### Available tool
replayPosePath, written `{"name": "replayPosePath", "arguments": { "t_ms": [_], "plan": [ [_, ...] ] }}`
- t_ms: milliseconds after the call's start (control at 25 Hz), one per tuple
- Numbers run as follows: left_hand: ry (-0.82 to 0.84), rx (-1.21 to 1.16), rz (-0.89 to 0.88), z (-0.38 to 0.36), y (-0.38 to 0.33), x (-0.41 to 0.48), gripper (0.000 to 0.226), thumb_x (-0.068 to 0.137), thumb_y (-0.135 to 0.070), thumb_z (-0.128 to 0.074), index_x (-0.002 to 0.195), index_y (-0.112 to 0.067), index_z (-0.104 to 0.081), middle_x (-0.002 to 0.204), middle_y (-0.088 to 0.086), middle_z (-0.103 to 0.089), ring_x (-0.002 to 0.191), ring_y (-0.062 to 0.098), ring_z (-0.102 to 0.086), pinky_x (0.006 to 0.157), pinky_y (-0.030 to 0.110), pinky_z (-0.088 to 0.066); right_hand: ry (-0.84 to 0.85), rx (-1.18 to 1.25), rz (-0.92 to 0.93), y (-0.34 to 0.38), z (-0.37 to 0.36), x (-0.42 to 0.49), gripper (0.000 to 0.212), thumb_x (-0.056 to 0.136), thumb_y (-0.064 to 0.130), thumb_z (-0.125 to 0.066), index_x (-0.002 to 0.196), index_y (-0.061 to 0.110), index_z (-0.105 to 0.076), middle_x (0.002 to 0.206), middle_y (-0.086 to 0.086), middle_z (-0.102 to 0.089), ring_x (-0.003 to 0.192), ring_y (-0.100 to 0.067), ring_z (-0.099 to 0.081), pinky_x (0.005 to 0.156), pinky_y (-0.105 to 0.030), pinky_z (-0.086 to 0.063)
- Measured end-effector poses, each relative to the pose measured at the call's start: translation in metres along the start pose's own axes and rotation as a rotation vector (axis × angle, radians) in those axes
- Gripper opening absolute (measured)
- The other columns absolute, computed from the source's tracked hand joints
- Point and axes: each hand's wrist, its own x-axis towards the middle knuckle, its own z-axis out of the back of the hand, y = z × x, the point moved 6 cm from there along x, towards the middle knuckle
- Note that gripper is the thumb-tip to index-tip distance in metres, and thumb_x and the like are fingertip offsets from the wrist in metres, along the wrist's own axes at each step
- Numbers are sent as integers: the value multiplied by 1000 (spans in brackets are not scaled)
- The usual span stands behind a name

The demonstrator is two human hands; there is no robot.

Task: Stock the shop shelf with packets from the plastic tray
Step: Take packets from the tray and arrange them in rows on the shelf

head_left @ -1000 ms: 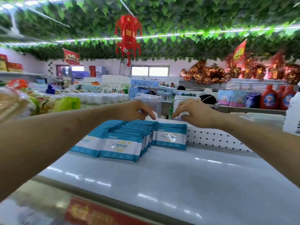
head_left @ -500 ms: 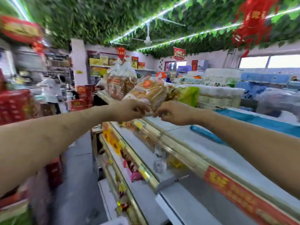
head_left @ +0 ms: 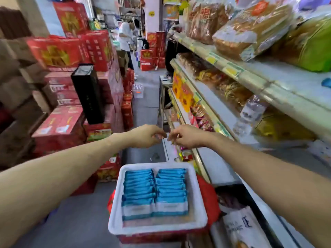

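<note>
A white plastic tray [head_left: 114, 208] sits low in the aisle on red boxes, holding two rows of blue and white packets [head_left: 155, 192] standing on edge. My left hand [head_left: 146, 136] and my right hand [head_left: 186, 137] hover side by side in the air above and beyond the tray, fingertips nearly touching. Both hands are loosely curled and hold no packet. The shop shelf [head_left: 279, 90] runs along the right side, with a corner of a blue packet [head_left: 326, 82] at the far right edge.
Bags of bread [head_left: 250, 27] and snack packets fill the upper shelves on the right. Stacked red cartons [head_left: 71, 56] and a black box [head_left: 88, 93] line the left of the aisle. A person [head_left: 126, 38] stands far down the aisle. A white bag [head_left: 241, 228] lies beside the tray.
My view has swung from the top shelf and its rows of packets leftward and down to the tray in the aisle. Both hands came off the shelved packets and lowered, holding nothing.
</note>
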Motion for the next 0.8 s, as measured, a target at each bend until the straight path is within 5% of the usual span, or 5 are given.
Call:
{"name": "replayPosePath", "arguments": {
  "t_ms": [320, 520, 800],
  "plan": [
    [338, -5, 77, -170, 59, -70, 31, 96, -19, -60, 124, -27, -71, 130, -2, -65, 114, 18, -64, 101, 30, -47, 308, 140, -38, -7, -186, -33, 32, 90, 3, -60, 117, 13, -75, 121, -1, -72, 83, 0, -56, 65, 1, -34],
    [368, -16, 47, -201, 73, -92, 31, 93, -15, -59, 118, -29, -73, 128, -5, -60, 115, 15, -60, 104, 32, -46, 283, 159, -68, -9, -205, -48, 38, 92, -1, -54, 117, 18, -74, 112, 11, -65, 75, 13, -50, 63, 2, -35],
    [431, 7, -19, -219, 70, -105, 31, 96, -17, -62, 120, -34, -72, 131, -9, -59, 118, 15, -57, 106, 31, -45, 345, 168, -30, -2, -226, -56, 36, 92, 4, -60, 113, 31, -74, 99, 26, -50, 94, -2, -54, 87, -19, -44]
  ]
}}
